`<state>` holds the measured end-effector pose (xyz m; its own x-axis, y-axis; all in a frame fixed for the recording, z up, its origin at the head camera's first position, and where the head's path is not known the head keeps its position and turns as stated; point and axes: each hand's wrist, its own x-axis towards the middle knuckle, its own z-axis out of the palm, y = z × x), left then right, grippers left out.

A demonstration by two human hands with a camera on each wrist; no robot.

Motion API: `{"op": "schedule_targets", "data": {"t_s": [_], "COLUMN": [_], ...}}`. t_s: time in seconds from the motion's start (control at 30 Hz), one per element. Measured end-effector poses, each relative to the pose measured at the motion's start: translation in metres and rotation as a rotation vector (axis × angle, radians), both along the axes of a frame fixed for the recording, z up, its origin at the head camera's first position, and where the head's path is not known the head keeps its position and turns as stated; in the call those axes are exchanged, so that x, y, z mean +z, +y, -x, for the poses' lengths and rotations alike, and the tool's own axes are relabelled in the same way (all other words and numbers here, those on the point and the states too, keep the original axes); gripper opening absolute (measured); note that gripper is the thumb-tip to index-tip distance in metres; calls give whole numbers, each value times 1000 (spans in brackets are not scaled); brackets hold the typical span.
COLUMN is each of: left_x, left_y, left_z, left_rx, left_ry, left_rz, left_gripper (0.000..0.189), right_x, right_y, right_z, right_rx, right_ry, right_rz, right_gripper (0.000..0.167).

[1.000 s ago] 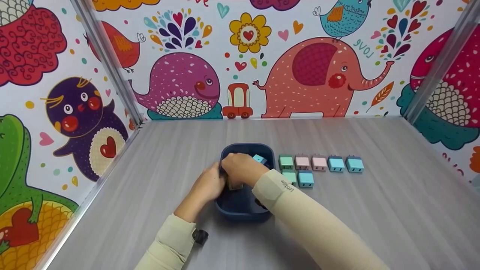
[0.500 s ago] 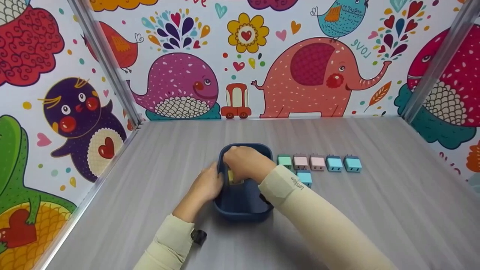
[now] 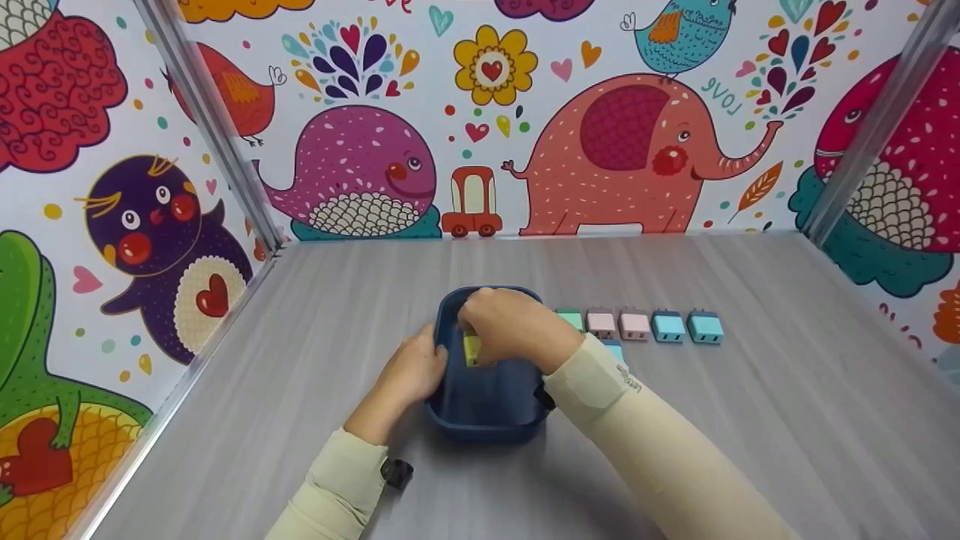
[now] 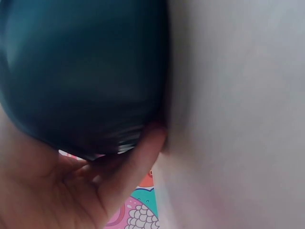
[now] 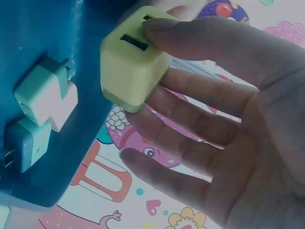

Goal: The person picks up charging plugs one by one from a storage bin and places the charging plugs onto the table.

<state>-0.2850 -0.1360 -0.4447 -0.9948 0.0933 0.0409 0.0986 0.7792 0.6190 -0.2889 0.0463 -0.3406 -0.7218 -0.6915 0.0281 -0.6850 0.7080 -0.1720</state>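
Observation:
A dark blue plastic bin (image 3: 486,433) stands on the table. At its left side my left hand (image 3: 409,364) grips the wall; in the left wrist view a finger (image 4: 150,145) lies along the outside, low by the tabletop. My right hand (image 3: 514,326) is over the bin, pinching a yellow USB wall charger (image 5: 131,67) between thumb and fingertips, its two ports showing. Inside the bin, the right wrist view shows a green charger (image 5: 40,93), a pink charger (image 5: 66,107) and a teal charger (image 5: 31,143) at the end; the hand covers these in the head view.
Right of the bin is a row with a green charger (image 3: 570,319), pink chargers (image 3: 634,325) and blue chargers (image 3: 706,328). A nearer blue charger (image 3: 615,351) is partly behind the right sleeve. Patterned panels (image 3: 480,112) border the table's back and sides.
My right hand has moved up and to the right inside the bin with the yellow charger, which shows more clearly. Its forearm now covers the nearer green charger. The left hand keeps its place.

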Motion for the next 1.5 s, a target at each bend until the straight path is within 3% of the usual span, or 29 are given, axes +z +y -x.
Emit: {"op": "schedule_targets", "data": {"t_s": [0.3,0.57,1.0,1.5], "left_x": [0,-3,-3,-1], "left_y": [0,0,1,2], "left_z": [-1,1,0,0], "left_rx": [-11,-7,-3,22], "left_ry": [27,24,30,-20], "left_rz": [4,11,5,23], "left_gripper": [40,46,48,53], "right_x": [3,5,6,-5], "right_y": [17,32,71,120], "right_z": [-13,-19,-22,-12], "right_rx": [17,-30,-154,-210], "right_ry": [64,46,34,2], "right_rz": [47,67,116,162], "right_gripper": [27,38,42,42]}}
